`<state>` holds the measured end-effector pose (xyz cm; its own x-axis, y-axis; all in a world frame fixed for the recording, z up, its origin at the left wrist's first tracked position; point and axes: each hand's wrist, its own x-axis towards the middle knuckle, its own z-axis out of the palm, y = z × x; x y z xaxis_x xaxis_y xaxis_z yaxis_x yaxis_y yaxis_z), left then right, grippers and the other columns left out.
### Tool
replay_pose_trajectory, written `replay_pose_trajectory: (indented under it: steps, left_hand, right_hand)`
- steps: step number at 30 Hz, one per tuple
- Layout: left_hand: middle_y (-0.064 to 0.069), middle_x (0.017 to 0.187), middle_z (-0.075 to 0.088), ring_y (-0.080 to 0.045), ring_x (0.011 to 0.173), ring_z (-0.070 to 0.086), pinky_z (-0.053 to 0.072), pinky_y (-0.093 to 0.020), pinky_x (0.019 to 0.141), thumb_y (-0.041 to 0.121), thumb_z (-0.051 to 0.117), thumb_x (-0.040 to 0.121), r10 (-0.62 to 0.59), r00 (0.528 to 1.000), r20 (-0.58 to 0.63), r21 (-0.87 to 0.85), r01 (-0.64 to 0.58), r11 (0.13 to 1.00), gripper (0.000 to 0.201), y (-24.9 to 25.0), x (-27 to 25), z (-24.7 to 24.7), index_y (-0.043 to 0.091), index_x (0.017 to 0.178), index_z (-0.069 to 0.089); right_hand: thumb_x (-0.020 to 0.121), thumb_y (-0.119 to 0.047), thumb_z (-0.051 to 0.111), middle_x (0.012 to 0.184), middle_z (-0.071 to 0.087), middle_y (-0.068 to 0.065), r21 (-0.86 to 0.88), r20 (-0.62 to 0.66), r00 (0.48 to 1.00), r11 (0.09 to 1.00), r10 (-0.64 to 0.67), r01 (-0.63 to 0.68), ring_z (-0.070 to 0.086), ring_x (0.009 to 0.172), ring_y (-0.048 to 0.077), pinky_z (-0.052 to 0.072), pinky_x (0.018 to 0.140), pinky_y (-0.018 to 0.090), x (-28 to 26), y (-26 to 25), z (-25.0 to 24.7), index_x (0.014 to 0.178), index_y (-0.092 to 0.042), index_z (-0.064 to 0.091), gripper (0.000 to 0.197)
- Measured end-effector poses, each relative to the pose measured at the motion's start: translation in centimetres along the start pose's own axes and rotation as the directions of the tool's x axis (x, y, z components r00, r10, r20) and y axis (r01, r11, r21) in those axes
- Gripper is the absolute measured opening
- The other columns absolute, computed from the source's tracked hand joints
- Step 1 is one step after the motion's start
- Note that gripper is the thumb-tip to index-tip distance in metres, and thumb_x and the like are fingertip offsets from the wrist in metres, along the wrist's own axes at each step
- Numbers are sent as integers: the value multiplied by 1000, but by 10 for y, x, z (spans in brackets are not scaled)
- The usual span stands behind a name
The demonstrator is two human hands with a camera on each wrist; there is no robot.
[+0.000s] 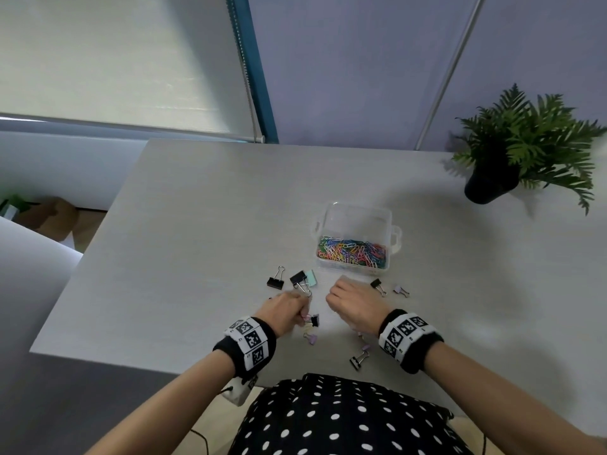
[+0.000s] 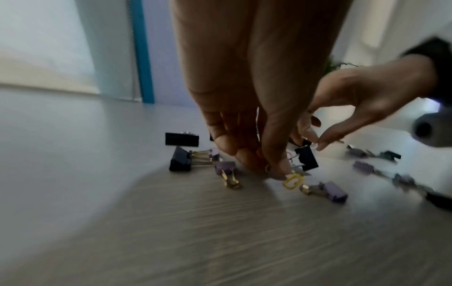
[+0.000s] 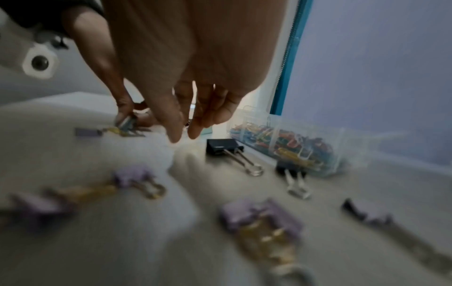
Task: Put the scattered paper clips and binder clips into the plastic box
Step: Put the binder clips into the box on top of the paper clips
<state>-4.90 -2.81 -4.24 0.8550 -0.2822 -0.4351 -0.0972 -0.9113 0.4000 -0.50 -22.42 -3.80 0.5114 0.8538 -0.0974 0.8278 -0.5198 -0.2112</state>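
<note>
Head view: plastic box (image 1: 356, 221) sits open on the desk (image 1: 184, 224), roughly centre, w/ a heap of coloured paper clips (image 1: 351, 252) in its near half. Binder clips lie scattered on the desk betw. the box and the person. Two black binder clips (image 1: 275, 281) and a mint one (image 1: 311, 278) lie just left of the box's near corner; a small black one (image 1: 377, 285) and a lilac one (image 1: 400, 289) lie just below the box, to the right of the right hand (image 1: 353, 305). More lilac and black clips (image 1: 359, 357) lie nearer the desk's front edge, betw. the wrists.

Left hand (image 2: 249, 116) is down at the desk, fingertips bunched; left wrist view shows a yellow paper clip (image 2: 293, 181) right at the thumb tip, pinched or just touched, can't tell. Metal wire shows betw. the fingers, so it's prob. holding clips already, but blur hides which. A black clip (image 2: 307, 157) lies just beside those fingers.

Right hand hangs just above the desk, close to the box's near edge, fingers loosely curled downward, thumb and forefinger narrowly apart, nothing seen in them in the right wrist view. Both hands are near each other, short of the box.

Potted fern (image 1: 525, 149) stands at the far right corner.
</note>
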Motion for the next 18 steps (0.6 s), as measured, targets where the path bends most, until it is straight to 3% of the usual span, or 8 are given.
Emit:
replay_pose_trajectory:
  steps: [3, 6, 8, 10, 13, 16, 18]
  left_hand:
    - [-10, 95, 67, -23, 88, 61, 45, -28, 79, 6, 65, 78, -62, 998, -31, -184, 55, 981, 11, -5, 3, -6, 6, 87, 59]
    - [-6, 81, 61, -17, 77, 54, 36, -20, 67, 7, 67, 77, -106, 990, -90, -264, 79, 961, 11, -4, 8, -14, 5, 85, 60]
    - [-1, 80, 58, -15, 77, 53, 35, -18, 67, 7, 67, 77, -150, 981, -122, -301, 107, 948, 12, -7, 13, -20, 6, 87, 61]
    - [-6, 83, 62, -16, 78, 54, 36, -18, 68, 9, 68, 77, -172, 977, -124, -298, 129, 946, 16, -9, 18, -27, 5, 92, 63]
    - [-13, 96, 69, -24, 90, 60, 37, -17, 67, 11, 68, 79, -146, 985, -96, -265, 116, 957, 19, -4, 23, -31, 4, 96, 65]
    - [-14, 105, 66, -26, 100, 60, 42, -26, 85, 11, 62, 82, -102, 993, -67, -182, 88, 979, 18, 9, 28, -24, 5, 98, 65]
    - [-15, 105, 66, -27, 100, 60, 45, -31, 89, 11, 60, 83, -93, 994, -60, -176, 81, 981, 18, 15, 31, -19, 5, 99, 64]
  right_hand:
    - [81, -5, 58, 83, 60, 5, 347, -61, 995, 936, 84, -57, 47, 81, 17, 43, 63, 29, 0, -13, -3, 87, -9, 54, 8]
    - [88, -9, 49, 99, 60, 2, 517, -39, 987, 849, 153, -111, 56, 86, 20, 50, 70, 34, 3, -24, 4, 105, -18, 51, 19]
    - [87, -9, 48, 101, 58, 0, 521, 4, 991, 846, 136, -118, 57, 85, 21, 51, 71, 39, 6, -27, 10, 101, -23, 51, 20]
    - [87, -9, 49, 99, 57, 5, 490, 94, 990, 860, 109, -142, 55, 85, 25, 49, 72, 44, 8, -30, 10, 96, -18, 53, 13]
    - [87, -10, 50, 102, 56, 12, 416, 176, 976, 888, 130, -194, 55, 90, 31, 45, 73, 40, 17, -38, 9, 91, -8, 54, 7]
    - [86, -11, 50, 107, 58, 13, 373, 207, 967, 902, 146, -216, 58, 91, 31, 46, 74, 34, 24, -46, 11, 94, -5, 54, 11]
    - [84, -12, 53, 110, 58, 15, 326, 245, 962, 924, 121, -199, 57, 96, 31, 47, 79, 39, 27, -49, 13, 100, -4, 53, 18]
